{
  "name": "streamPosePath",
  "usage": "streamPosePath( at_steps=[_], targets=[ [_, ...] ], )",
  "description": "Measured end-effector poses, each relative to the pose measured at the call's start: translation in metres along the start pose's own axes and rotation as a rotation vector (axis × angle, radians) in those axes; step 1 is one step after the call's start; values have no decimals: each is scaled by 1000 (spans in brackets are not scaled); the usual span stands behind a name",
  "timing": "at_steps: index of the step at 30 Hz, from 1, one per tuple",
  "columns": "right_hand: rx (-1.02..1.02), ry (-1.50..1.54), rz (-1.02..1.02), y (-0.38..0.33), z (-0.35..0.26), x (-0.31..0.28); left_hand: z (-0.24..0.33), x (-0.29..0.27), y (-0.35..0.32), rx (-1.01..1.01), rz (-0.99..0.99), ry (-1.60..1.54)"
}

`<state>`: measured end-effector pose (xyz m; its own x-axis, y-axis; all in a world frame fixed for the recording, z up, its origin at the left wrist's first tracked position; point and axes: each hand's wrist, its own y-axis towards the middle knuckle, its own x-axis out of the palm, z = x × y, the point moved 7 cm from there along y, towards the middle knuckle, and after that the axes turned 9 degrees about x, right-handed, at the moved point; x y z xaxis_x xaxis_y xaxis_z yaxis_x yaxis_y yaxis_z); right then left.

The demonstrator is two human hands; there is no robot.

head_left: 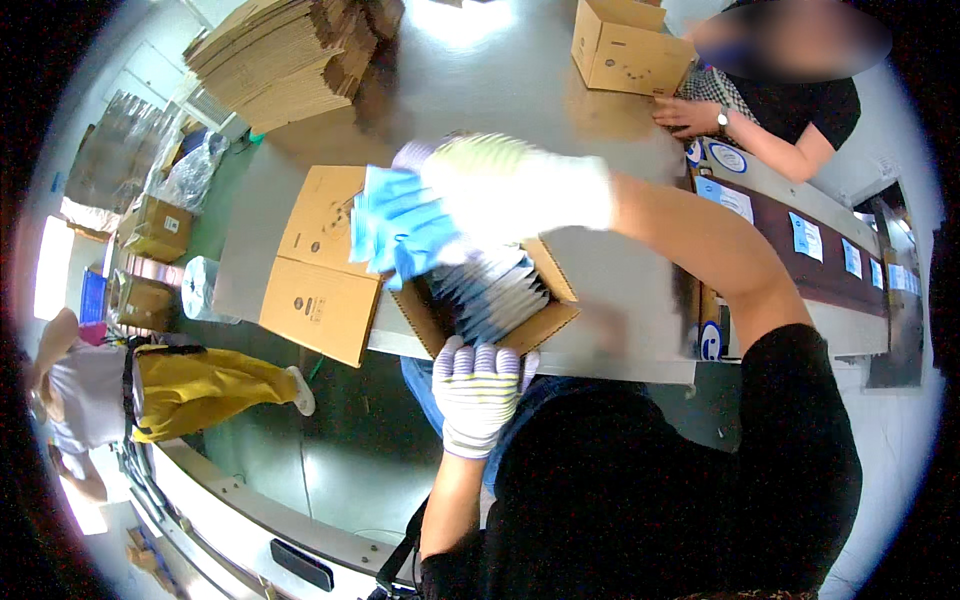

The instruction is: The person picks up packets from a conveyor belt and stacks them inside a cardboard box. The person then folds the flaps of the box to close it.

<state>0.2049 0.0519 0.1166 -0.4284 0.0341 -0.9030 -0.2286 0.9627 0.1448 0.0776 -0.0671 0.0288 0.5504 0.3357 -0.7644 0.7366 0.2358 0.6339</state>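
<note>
An open cardboard box [545, 327] stands at the near edge of the grey table, with several flat, silvery-blue packets [505, 295] packed upright in a row inside. My left hand [477, 395], in a white glove with striped cuff and purplish fingertips, is closed over the box's near wall. Above the box's far left side, my right hand [490, 185] grips a bunch of light blue packets [400, 225]. Motion smears this gloved hand, and its fingers are partly hidden. The packets' lower end overlaps the box opening in view; whether they touch it I cannot tell.
Printed cardboard [325, 310] lies left of the box. Stacked flattened cartons [290, 65] rise at the far left. A co-worker's hand [690, 117] is near another carton [635, 60], far right. Beyond the table's right side, a dark conveyor belt [775, 240] carries blue packets. Someone in yellow trousers [205, 390] is at left.
</note>
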Motion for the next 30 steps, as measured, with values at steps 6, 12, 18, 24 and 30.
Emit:
streamPosePath(
  at_steps=[6,12,18,24,30],
  targets=[
    [-93,-405,-20,28,32,72,-10,-13,8,-62,-5,-24],
    [-242,-90,-430,-73,-15,60,-23,-2,-1,-29,44,-91],
    [-312,-368,86,-161,-39,98,-2,-11,-5,114,76,-205],
    [-192,-396,120,-106,-14,76,-51,-26,-23,-190,114,-127],
    [648,-567,440,63,161,2,-93,32,-57,-221,-187,107]
  ],
)
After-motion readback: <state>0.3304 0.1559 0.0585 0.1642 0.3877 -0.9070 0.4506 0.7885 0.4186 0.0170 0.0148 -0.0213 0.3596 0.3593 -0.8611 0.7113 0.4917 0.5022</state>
